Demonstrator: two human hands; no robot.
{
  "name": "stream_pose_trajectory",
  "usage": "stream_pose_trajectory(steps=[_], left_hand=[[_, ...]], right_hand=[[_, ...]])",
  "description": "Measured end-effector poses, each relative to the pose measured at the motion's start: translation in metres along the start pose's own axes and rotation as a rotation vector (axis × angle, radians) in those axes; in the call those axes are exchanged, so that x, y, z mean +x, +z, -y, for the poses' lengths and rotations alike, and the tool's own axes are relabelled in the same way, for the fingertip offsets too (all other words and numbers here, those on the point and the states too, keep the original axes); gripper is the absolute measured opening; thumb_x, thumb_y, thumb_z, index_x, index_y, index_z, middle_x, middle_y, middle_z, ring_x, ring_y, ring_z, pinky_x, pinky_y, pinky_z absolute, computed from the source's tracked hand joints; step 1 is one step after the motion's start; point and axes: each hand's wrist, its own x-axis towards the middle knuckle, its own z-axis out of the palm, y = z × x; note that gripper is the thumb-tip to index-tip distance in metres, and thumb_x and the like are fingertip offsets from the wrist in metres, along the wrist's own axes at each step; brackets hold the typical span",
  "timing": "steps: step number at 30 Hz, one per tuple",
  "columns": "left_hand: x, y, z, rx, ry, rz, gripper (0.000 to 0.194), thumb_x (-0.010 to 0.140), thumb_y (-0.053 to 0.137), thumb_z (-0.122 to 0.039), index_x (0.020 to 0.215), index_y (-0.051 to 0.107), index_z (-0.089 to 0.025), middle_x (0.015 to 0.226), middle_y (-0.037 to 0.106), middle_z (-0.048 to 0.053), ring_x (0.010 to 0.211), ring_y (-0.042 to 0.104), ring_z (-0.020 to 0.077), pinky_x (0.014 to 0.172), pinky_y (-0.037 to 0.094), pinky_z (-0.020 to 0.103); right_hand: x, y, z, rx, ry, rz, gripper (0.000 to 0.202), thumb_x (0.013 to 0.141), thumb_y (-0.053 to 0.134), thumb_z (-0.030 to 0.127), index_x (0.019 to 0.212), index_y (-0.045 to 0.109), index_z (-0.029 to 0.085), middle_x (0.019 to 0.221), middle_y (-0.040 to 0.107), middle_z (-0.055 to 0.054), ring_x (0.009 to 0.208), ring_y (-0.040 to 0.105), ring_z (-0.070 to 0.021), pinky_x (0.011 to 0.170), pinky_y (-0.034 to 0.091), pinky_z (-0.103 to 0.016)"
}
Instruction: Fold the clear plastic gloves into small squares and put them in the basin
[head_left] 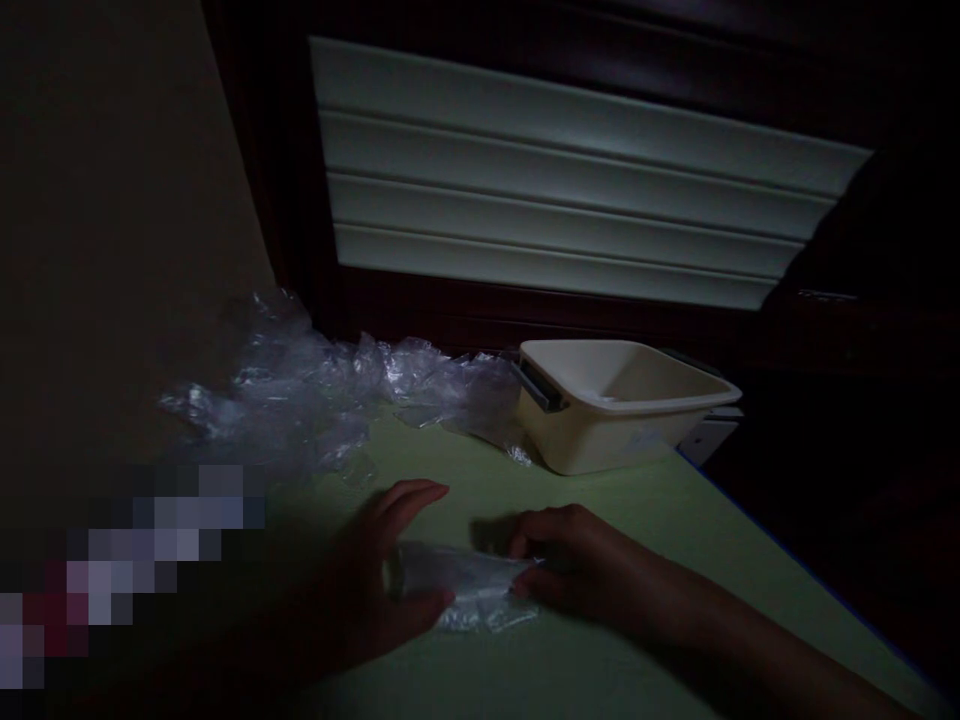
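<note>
A small clear plastic bag [476,590] lies on the pale green table top [450,465] between my hands. Its contents, if any, are too dim to make out. My left hand [375,580] is at the bag's left end, thumb and fingers spread wide, with the thumb tip resting at the plastic. From the right, my right hand [574,560] pinches the bag's right end between thumb and curled fingers. The light is very low, so the lower part of the left hand fades into shadow.
Crumpled clear plastic bags [300,400] are heaped along the back left. A cream plastic tub [600,435] with dark handles stands at the back right, a white object [709,437] behind it. A dark-framed slatted panel [525,190] rises behind the table.
</note>
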Motion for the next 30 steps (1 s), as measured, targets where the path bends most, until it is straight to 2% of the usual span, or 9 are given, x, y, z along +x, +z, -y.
stream_pose_trajectory(steps=[2,4,6,9,14,18,22,26,30], left_hand=[[-0.002,-0.001,0.0,-0.023,0.007,0.042,0.064,0.068,0.063,-0.014,0.128,0.043,-0.026,0.125,0.053,0.007,0.115,0.052,0.0249,0.096,0.045,0.041],[-0.001,-0.002,-0.002,-0.055,0.016,0.108,0.047,0.07,0.061,-0.012,0.114,0.054,-0.026,0.107,0.061,0.003,0.101,0.058,0.0216,0.087,0.048,0.036],[0.001,-0.003,-0.005,-0.078,0.017,0.148,0.028,0.073,0.057,-0.011,0.097,0.061,-0.024,0.089,0.062,0.001,0.087,0.059,0.0191,0.078,0.049,0.033],[0.004,-0.003,-0.007,-0.097,0.012,0.138,0.017,0.075,0.054,-0.011,0.086,0.062,-0.022,0.079,0.06,0.0,0.078,0.058,0.0178,0.071,0.047,0.03],[0.002,-0.001,-0.005,-0.111,-0.016,0.098,0.024,0.073,0.052,-0.011,0.091,0.061,-0.023,0.084,0.061,0.0,0.08,0.058,0.0177,0.073,0.046,0.03],[0.001,-0.001,-0.005,-0.138,0.063,0.069,0.02,0.078,0.047,-0.011,0.088,0.061,-0.022,0.079,0.063,0.0,0.076,0.059,0.0158,0.07,0.046,0.027],[0.001,-0.003,-0.006,-0.076,0.095,0.071,0.022,0.077,0.046,-0.007,0.086,0.061,-0.021,0.076,0.064,0.0,0.072,0.06,0.0148,0.067,0.046,0.026],[0.0,-0.005,-0.009,-0.024,0.179,0.056,0.022,0.08,0.044,-0.004,0.082,0.059,-0.02,0.074,0.063,0.0,0.071,0.058,0.0146,0.066,0.044,0.025],[0.002,-0.01,-0.017,0.114,0.19,0.158,0.027,0.073,0.046,0.001,0.082,0.059,-0.021,0.079,0.064,-0.001,0.075,0.057,0.0155,0.07,0.043,0.027]], right_hand=[[-0.001,-0.001,0.001,0.001,-0.009,0.028,0.011,0.079,0.059,0.006,0.085,0.064,0.014,0.08,0.066,-0.001,0.072,0.061,-0.0135,0.063,0.045,-0.022],[-0.001,0.0,0.002,0.007,-0.011,0.026,0.013,0.08,0.058,0.006,0.087,0.065,0.014,0.082,0.067,-0.002,0.073,0.061,-0.0135,0.064,0.046,-0.022],[-0.001,0.0,0.002,0.02,-0.002,0.007,0.014,0.08,0.058,0.006,0.089,0.065,0.015,0.085,0.067,-0.002,0.075,0.062,-0.0137,0.066,0.046,-0.022],[0.001,0.002,0.001,0.024,0.023,-0.013,0.015,0.078,0.064,0.009,0.091,0.065,0.015,0.087,0.067,-0.001,0.076,0.062,-0.0139,0.065,0.047,-0.022],[0.004,0.004,-0.001,-0.045,0.033,-0.034,0.017,0.076,0.061,0.006,0.089,0.064,0.016,0.084,0.066,-0.001,0.071,0.06,-0.0128,0.062,0.047,-0.022],[0.003,0.008,-0.001,-0.137,-0.018,-0.056,0.016,0.076,0.056,0.003,0.083,0.063,0.016,0.081,0.065,-0.002,0.069,0.059,-0.0123,0.062,0.046,-0.022],[0.002,0.01,0.001,-0.33,-0.073,-0.071,0.016,0.077,0.053,0.003,0.08,0.064,0.015,0.077,0.064,-0.004,0.069,0.059,-0.0148,0.064,0.046,-0.025],[-0.005,0.005,0.014,-0.526,-0.11,-0.085,0.015,0.078,0.056,0.01,0.088,0.065,0.017,0.084,0.067,-0.007,0.078,0.062,-0.0209,0.074,0.049,-0.036],[-0.014,0.009,0.024,-0.727,-0.297,-0.241,0.029,0.082,0.055,0.021,0.108,0.063,0.012,0.102,0.07,-0.013,0.094,0.064,-0.0278,0.089,0.047,-0.049]])
